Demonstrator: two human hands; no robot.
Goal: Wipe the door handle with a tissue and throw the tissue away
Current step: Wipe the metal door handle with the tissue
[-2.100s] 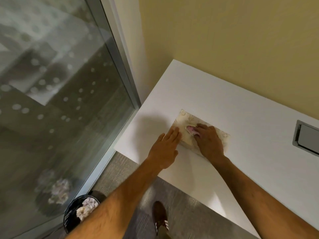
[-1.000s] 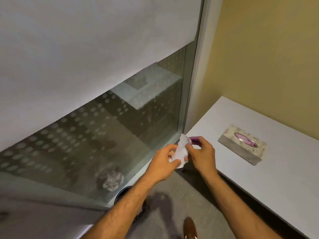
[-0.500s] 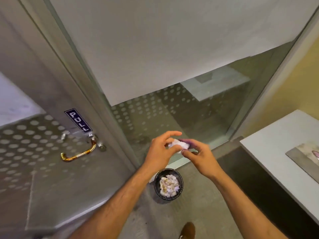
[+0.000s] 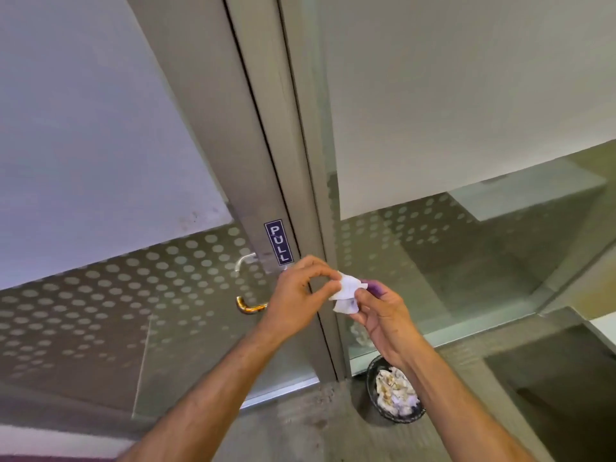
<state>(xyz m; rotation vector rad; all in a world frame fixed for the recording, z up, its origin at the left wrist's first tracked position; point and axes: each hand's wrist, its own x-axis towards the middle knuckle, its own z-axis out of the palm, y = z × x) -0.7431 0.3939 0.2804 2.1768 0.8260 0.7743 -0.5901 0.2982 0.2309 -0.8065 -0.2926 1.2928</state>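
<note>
From the head camera, two bare arms reach out in front of a grey metal door with dotted glass (image 4: 110, 295). The left hand (image 4: 295, 300) and the right hand (image 4: 383, 315) are close together, and both pinch one small crumpled white tissue (image 4: 346, 293). The left thumb and finger tips hold its left edge. The right hand's fingers are closed on its right and lower part. A bit of purple shows at the right hand's fingertip, and I cannot tell what it is.

The curved gold door handle (image 4: 250, 306) sticks out from behind the left hand, just to its left. The tissue is near it but not touching it. A silver handle (image 4: 245, 260) sits a little higher, on the other side of the glass. A small dark blue sign with the white word PULL (image 4: 279, 242) is stuck on the door frame, right above the left hand.

Down on the grey floor (image 4: 300, 428), beside the glass wall, stands a round black bin (image 4: 371, 388). It is full of crumpled white tissues, and the right forearm crosses over part of it.
</note>
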